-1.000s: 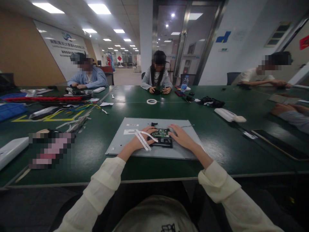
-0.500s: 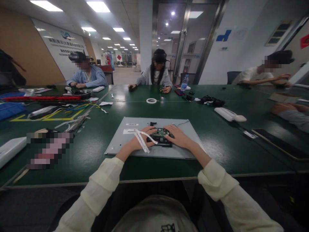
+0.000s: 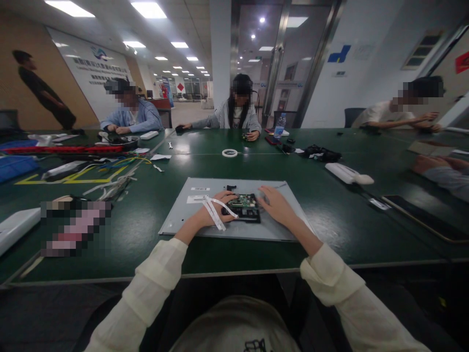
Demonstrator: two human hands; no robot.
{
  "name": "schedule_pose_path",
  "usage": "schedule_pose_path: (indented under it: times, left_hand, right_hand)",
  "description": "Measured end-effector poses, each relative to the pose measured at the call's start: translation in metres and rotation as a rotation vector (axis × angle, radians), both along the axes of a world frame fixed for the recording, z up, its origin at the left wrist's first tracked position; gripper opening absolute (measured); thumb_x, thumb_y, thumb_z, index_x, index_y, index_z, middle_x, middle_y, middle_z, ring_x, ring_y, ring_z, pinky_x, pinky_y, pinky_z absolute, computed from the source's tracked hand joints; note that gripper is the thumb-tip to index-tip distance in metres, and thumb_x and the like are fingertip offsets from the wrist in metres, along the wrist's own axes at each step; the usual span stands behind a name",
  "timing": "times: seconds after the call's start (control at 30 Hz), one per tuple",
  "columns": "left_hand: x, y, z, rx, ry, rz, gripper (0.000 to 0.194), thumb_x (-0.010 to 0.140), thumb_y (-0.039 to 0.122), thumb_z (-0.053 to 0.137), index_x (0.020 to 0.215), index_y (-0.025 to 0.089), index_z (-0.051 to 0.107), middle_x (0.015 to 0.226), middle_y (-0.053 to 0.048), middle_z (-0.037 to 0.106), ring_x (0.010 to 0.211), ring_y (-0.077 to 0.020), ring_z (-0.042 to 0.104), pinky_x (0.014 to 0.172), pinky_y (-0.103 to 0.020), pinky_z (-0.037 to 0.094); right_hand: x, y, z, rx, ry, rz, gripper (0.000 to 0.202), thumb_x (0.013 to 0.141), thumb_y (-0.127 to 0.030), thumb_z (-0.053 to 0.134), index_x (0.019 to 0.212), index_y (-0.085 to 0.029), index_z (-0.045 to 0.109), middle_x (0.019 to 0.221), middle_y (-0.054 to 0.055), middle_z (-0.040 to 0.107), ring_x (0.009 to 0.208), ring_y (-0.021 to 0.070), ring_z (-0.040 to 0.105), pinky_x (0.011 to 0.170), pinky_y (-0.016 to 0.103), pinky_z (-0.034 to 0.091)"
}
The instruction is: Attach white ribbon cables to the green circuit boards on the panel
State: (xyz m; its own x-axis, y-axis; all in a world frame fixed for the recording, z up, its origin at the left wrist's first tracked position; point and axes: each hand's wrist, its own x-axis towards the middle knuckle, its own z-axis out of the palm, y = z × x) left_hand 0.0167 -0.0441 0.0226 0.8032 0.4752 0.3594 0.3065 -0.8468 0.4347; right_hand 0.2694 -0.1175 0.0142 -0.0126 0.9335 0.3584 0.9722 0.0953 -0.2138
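Note:
On a flat grey panel (image 3: 183, 220) lies a black casing (image 3: 252, 215) with a green circuit board (image 3: 242, 201) showing in its top. My left hand (image 3: 210, 213) grips the casing's left edge, thumb and fingers around it. White strips (image 3: 216, 217) with small dark marks lie across the back of this hand. To the right of the casing, my right hand (image 3: 277, 205) is open with its fingers apart; whether a fingertip touches the casing's edge, I cannot tell. A small black part (image 3: 231, 187) sits on the panel behind the board.
A roll of white tape (image 3: 229, 153) lies on the green table (image 3: 205, 164) beyond the panel. To the right are a white device (image 3: 346, 173) and a phone (image 3: 427, 218). Cables and blue trays (image 3: 18, 167) occupy the left side. Several people sit around the table.
My right hand has come off the casing and moved right, uncovering its right side. My left hand stays on it. Across the table, a person's hand with a dark object has shifted left.

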Motion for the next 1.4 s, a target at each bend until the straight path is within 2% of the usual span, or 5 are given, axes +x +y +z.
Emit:
schedule_pose_path:
  times: [0.07,0.17,0.23,0.9,1.4]
  left_hand:
    - [0.0,0.0,0.0,-0.004,-0.003,-0.004,0.061,0.073,0.044,0.063,0.128,0.024,0.045,0.129,-0.009,0.046,0.122,-0.0263,0.042,0.105,-0.045,0.034]
    - [-0.001,0.001,-0.001,-0.006,-0.011,0.005,0.061,0.073,0.046,0.063,0.127,0.023,0.046,0.129,-0.009,0.046,0.124,-0.027,0.039,0.104,-0.044,0.035]
    - [0.0,0.001,-0.002,-0.004,-0.015,0.003,0.062,0.073,0.046,0.063,0.127,0.023,0.046,0.129,-0.009,0.046,0.125,-0.0267,0.039,0.105,-0.044,0.035]
    - [-0.002,-0.002,0.004,-0.027,0.046,0.036,0.065,0.074,0.048,0.06,0.131,0.025,0.038,0.134,-0.009,0.04,0.126,-0.0268,0.037,0.106,-0.047,0.031]
    - [-0.002,-0.001,0.0,-0.077,0.057,0.067,0.078,0.071,0.049,0.063,0.137,0.027,0.029,0.141,-0.01,0.03,0.13,-0.0282,0.031,0.106,-0.047,0.03]
  right_hand:
    - [0.011,0.001,-0.006,0.013,-0.016,-0.137,0.044,0.09,-0.037,0.032,0.124,-0.015,0.049,0.13,0.011,0.046,0.12,0.0223,0.039,0.101,0.038,0.032]
    - [0.023,-0.001,-0.016,-0.084,-0.081,-0.382,0.046,0.089,-0.042,0.033,0.127,-0.019,0.046,0.135,0.012,0.04,0.122,0.0308,0.034,0.095,0.052,0.033]
    - [0.026,-0.003,-0.02,-0.169,-0.126,-0.447,0.048,0.089,-0.046,0.03,0.129,-0.023,0.043,0.134,0.012,0.04,0.121,0.0337,0.033,0.09,0.058,0.034]
    - [0.028,0.003,-0.013,-0.211,-0.177,-0.304,0.053,0.09,-0.05,0.02,0.132,-0.024,0.04,0.139,0.01,0.037,0.124,0.035,0.03,0.093,0.058,0.03]
    - [0.025,0.005,-0.009,-0.26,-0.189,-0.308,0.053,0.091,-0.051,0.021,0.136,-0.027,0.035,0.143,0.01,0.03,0.127,0.0364,0.025,0.094,0.06,0.028]
